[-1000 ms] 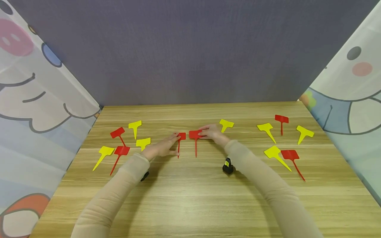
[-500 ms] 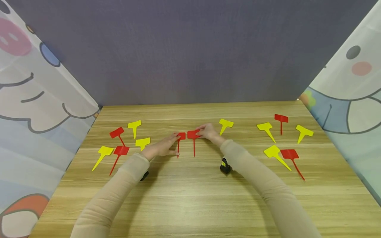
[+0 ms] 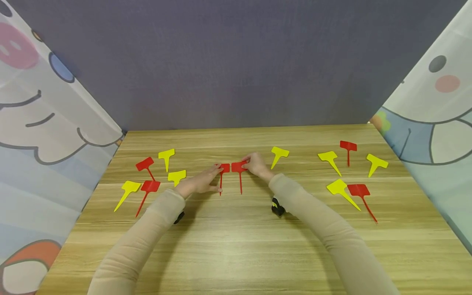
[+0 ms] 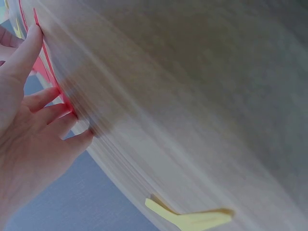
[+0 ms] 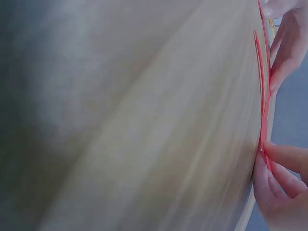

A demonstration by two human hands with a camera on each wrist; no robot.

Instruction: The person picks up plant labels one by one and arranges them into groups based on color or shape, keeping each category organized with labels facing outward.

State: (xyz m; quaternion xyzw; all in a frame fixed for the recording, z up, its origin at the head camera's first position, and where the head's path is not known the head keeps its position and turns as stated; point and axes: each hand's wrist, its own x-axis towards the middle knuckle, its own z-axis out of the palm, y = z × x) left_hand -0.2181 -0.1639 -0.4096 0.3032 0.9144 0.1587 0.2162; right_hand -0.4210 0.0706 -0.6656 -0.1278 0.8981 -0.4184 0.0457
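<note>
Two red T-shaped plant labels lie side by side at mid-table, stems toward the person, with a narrow gap between their heads. My left hand (image 3: 200, 182) rests its straight fingertips on the head of the left red label (image 3: 226, 168), thumb by its stem. In the left wrist view, the fingers (image 4: 63, 124) spread along that label's edge. My right hand (image 3: 257, 164) pinches the right end of the other red label (image 3: 237, 167) between thumb and fingers. The right wrist view shows this pinch, with the label's red stem (image 5: 260, 72) low over the wood.
Yellow labels (image 3: 166, 155) and red labels (image 3: 150, 187) lie scattered on the left of the wooden table (image 3: 236, 254). A yellow label (image 3: 279, 153) lies just right of my right hand. Several more, such as this red label (image 3: 359, 190), lie farther right. A grey panel (image 3: 236, 65) stands behind.
My right hand has slid its red label a little left, narrowing the gap to the other red label, and its fingers have curled more. My left hand has stayed in place.
</note>
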